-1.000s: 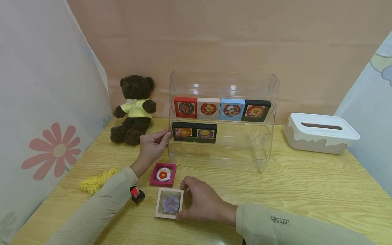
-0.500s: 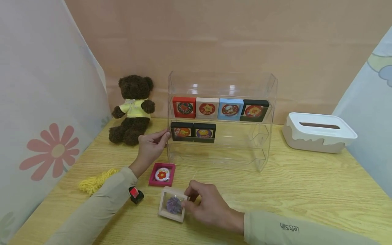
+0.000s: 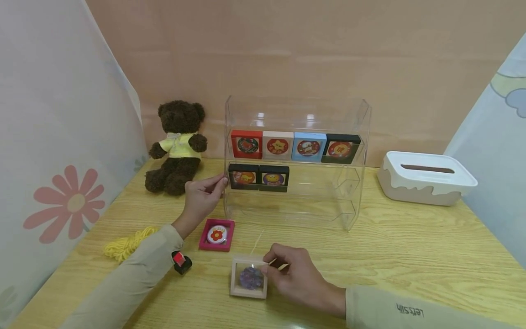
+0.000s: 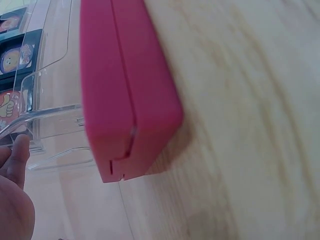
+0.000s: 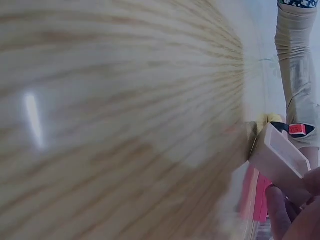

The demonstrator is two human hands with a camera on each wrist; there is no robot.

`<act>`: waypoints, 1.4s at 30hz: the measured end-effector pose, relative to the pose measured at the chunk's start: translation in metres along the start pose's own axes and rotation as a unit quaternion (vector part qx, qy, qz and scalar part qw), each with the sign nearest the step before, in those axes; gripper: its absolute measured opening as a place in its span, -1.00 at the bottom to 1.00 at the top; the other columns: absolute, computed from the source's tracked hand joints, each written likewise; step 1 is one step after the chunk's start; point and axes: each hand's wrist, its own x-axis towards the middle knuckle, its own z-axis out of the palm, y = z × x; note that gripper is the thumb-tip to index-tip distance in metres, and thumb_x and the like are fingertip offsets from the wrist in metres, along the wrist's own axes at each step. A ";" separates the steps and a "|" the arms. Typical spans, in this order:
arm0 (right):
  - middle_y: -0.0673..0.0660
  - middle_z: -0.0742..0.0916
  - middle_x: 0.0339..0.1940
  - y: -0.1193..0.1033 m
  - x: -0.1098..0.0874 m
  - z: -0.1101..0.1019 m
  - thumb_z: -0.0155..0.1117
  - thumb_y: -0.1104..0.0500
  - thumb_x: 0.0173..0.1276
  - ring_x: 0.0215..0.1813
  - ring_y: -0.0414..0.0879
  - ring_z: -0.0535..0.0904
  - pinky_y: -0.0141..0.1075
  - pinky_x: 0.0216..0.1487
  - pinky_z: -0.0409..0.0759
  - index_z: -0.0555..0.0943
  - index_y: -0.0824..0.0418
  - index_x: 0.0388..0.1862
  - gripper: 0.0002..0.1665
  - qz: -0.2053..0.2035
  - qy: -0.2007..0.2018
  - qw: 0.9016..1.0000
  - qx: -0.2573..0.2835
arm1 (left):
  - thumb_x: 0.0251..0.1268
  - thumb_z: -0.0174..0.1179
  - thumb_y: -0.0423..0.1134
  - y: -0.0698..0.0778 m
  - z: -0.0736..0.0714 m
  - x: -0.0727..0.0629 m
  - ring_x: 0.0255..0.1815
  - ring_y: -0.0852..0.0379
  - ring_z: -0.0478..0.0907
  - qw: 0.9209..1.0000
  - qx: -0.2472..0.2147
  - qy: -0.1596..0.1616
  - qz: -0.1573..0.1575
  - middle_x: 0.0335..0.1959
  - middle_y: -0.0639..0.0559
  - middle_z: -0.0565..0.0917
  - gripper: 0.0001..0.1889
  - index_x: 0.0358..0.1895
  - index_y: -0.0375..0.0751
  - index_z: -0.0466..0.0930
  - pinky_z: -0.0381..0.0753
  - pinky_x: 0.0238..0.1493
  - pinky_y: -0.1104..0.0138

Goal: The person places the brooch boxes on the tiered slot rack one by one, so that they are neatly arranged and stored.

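Note:
My left hand (image 3: 200,201) pinches the left side edge of a clear acrylic display rack (image 3: 312,210), thumb and fingers together. In the left wrist view, that hand (image 4: 15,187) shows at the lower left. My right hand (image 3: 302,276) pinches the right edge of a pale beige display box (image 3: 248,294) with a purple round piece behind its clear window. The beige box (image 5: 280,162) stands tilted up in the right wrist view; whether it touches the table cannot be told. A magenta display box (image 3: 216,248) with a red flower badge lies flat before the rack.
Several framed badges, such as the light blue box (image 3: 309,147), fill the rack's upper row; two black boxes (image 3: 274,178) sit below. A teddy bear (image 3: 176,146) and yellow cord (image 3: 129,244) are left, a tissue box (image 3: 427,178) right.
My right hand has taken hold of the beige box, tilted it up from the table and moved it to the right. The left hand stays at the rack's edge.

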 end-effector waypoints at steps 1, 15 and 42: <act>0.07 0.72 -0.35 0.001 -0.001 -0.003 0.29 0.33 0.30 -0.33 -0.15 0.66 -0.37 -0.46 0.68 0.61 0.19 -0.33 -0.95 -0.003 0.002 1.000 -0.003 | 0.14 0.18 -0.67 0.000 0.000 0.000 -0.52 -0.32 0.62 1.000 -0.001 0.000 0.001 -0.38 -0.44 0.62 -0.83 -0.18 -0.71 0.57 0.67 -0.61 0.23; 0.02 0.74 -0.31 0.011 -0.007 -0.036 0.40 0.32 0.18 -0.36 -0.23 0.64 -0.40 -0.56 0.64 0.68 0.17 -0.34 -0.91 -0.041 0.050 0.993 -0.102 | 0.15 0.16 -0.67 0.001 0.000 -0.001 -0.52 -0.33 0.61 1.000 -0.013 0.002 0.001 -0.36 -0.45 0.62 -0.82 -0.17 -0.71 0.56 0.67 -0.61 0.22; 0.11 0.75 -0.35 0.029 0.016 -0.109 0.42 0.51 0.03 -0.46 -0.14 0.68 -0.43 -0.55 0.65 0.68 0.25 -0.43 -0.79 -0.094 0.164 0.952 -0.241 | 0.13 0.15 -0.70 0.002 0.001 -0.002 -0.51 -0.33 0.61 1.000 -0.014 0.006 -0.006 -0.39 -0.44 0.63 -0.83 -0.19 -0.72 0.57 0.67 -0.57 0.26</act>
